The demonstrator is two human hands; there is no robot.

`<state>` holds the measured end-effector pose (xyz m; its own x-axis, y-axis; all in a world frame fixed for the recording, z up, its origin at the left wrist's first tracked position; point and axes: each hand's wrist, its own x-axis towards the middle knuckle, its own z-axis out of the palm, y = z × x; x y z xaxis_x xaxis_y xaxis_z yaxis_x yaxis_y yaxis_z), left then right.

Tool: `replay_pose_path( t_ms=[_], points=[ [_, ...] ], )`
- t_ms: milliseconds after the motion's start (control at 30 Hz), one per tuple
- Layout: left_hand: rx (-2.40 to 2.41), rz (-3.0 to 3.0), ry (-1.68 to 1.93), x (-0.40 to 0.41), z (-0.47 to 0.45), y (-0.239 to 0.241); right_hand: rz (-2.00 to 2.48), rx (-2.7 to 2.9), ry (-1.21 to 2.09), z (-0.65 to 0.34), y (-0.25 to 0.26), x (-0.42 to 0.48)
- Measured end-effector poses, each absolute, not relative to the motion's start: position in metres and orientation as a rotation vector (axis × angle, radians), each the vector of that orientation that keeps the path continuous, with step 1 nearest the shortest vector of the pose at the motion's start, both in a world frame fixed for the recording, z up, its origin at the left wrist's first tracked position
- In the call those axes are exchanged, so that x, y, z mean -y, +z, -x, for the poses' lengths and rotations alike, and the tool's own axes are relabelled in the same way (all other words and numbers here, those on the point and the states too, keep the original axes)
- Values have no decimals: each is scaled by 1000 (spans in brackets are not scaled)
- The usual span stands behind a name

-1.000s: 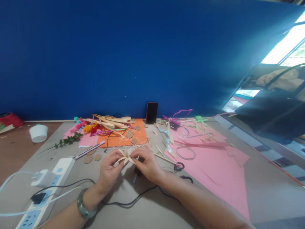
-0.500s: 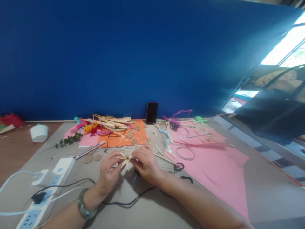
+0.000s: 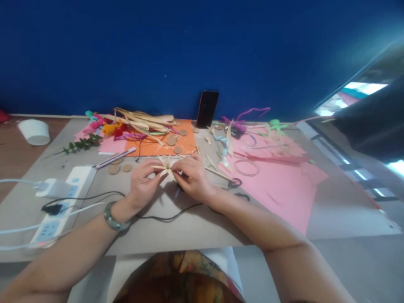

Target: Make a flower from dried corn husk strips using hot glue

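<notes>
A pale, straw-coloured flower (image 3: 167, 167) with pointed petals, seemingly of dried husk, is held up between my two hands over the grey table. My left hand (image 3: 143, 182), a green bangle (image 3: 114, 216) on its wrist, pinches the petals on the left side. On the right side, the fingers of my right hand (image 3: 195, 177) are closed on the flower near its centre. Below the flower, its underside is mostly hidden by my fingers. A thin stick (image 3: 219, 173) lies just right of my right hand, by a dark ring-shaped item (image 3: 235, 182).
A power strip (image 3: 67, 202) with plugs and cables is at left. Behind lie dried husk strips (image 3: 142, 120), orange paper (image 3: 186, 143), wooden discs (image 3: 172, 140) and a utility knife (image 3: 116, 158). A phone (image 3: 208, 108) leans on the blue partition; pink paper (image 3: 277, 185) covers the right.
The view has tilted down, so the table sits higher in the picture and its front edge shows. Both hands still hold the flower, which has turned slightly.
</notes>
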<state>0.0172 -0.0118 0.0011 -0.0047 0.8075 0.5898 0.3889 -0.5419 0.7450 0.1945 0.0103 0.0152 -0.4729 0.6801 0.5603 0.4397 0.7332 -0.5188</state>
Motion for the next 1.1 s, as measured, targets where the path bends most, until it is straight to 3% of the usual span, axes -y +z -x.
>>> replay_pose_path(
  t_ms=[1100],
  points=[
    [-955,-1439,1610,-2,-23,-8,835,2124,268,-188,-1,-24]
  ],
)
